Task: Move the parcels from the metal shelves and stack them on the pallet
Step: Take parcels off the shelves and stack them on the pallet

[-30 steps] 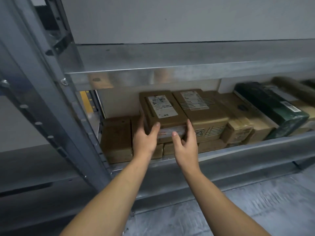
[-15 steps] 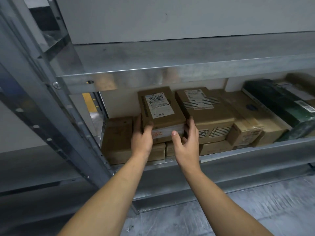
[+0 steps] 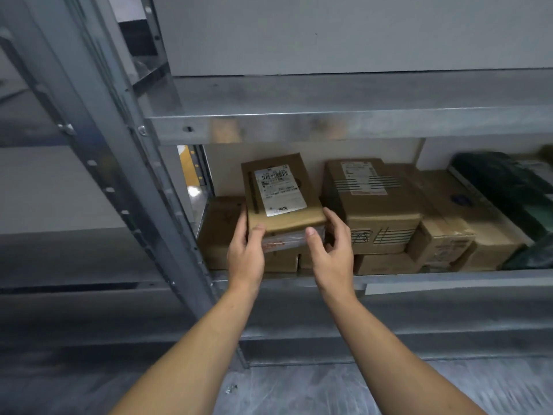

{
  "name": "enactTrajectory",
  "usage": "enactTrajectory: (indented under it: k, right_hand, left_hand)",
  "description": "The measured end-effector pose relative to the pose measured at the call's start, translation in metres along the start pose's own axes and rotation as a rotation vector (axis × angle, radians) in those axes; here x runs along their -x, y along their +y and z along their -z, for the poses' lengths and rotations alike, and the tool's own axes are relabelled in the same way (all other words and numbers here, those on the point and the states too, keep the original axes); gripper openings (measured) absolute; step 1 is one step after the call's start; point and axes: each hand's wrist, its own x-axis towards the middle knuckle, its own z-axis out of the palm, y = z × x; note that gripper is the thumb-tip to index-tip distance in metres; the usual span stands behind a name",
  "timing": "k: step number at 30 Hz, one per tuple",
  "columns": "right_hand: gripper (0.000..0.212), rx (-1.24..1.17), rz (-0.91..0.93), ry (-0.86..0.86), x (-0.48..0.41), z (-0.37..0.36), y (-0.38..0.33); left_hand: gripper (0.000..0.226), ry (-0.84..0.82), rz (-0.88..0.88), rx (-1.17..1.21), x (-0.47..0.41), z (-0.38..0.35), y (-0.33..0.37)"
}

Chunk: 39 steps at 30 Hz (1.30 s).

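Observation:
A brown cardboard parcel (image 3: pixel 281 193) with a white shipping label on top sits tilted on lower boxes on the metal shelf (image 3: pixel 419 278). My left hand (image 3: pixel 247 250) grips its left front corner, thumb on the front face. My right hand (image 3: pixel 330 250) grips its right front corner, thumb on the taped front face and fingers along the right side. A gap separates this parcel from the larger brown parcel (image 3: pixel 374 205) to its right. No pallet is in view.
More brown boxes (image 3: pixel 449 235) and a dark green wrapped parcel (image 3: pixel 514 190) fill the shelf to the right. A low brown box (image 3: pixel 221 229) lies at the left. The upper shelf beam (image 3: pixel 329 127) hangs just above. A steel upright (image 3: pixel 125 175) slants at left. Grey floor below.
Both hands closed on the labelled parcel's front corners. It has shifted left and tilted, and a gap has opened between it and the neighbouring box.

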Motion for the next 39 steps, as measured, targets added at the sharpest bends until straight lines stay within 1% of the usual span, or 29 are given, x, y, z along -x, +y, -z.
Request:
enactTrajectory:
  k: [2,5,8,12,17,21,30,36,39]
  right_hand:
    - [0.046,-0.047,0.014,-0.034,0.008,0.004,-0.004]
    - [0.05,-0.092,0.011,-0.085,0.021,0.011,-0.003]
    - [0.058,-0.077,0.012,-0.114,0.034,0.02,-0.002]
    - [0.062,-0.082,0.007,-0.153,0.053,0.033,-0.005]
    - [0.068,-0.135,0.01,-0.165,0.084,0.042,-0.016]
    - [0.064,-0.193,-0.002,-0.169,0.122,0.042,-0.026]
    - [0.053,-0.327,-0.058,-0.247,0.239,0.013,-0.054]
    - [0.053,-0.391,-0.048,-0.368,0.312,-0.026,-0.072]
    - [0.055,-0.425,-0.072,-0.445,0.345,-0.054,-0.085]
  left_hand:
    - [0.056,0.021,-0.028,0.023,0.016,0.005,0.0]
    - [0.051,0.029,-0.072,0.017,0.039,0.013,-0.001]
    - [0.051,0.015,-0.11,-0.012,0.061,0.02,-0.003]
    - [0.052,-0.013,-0.155,-0.042,0.087,0.029,-0.006]
    - [0.051,-0.013,-0.184,-0.047,0.119,0.043,-0.006]
    - [0.054,-0.009,-0.201,-0.034,0.151,0.066,-0.009]
    - [0.062,0.046,-0.239,-0.04,0.251,0.161,-0.024]
    - [0.064,0.2,-0.273,-0.065,0.314,0.241,-0.024]
    - [0.064,0.285,-0.278,-0.088,0.339,0.284,-0.022]
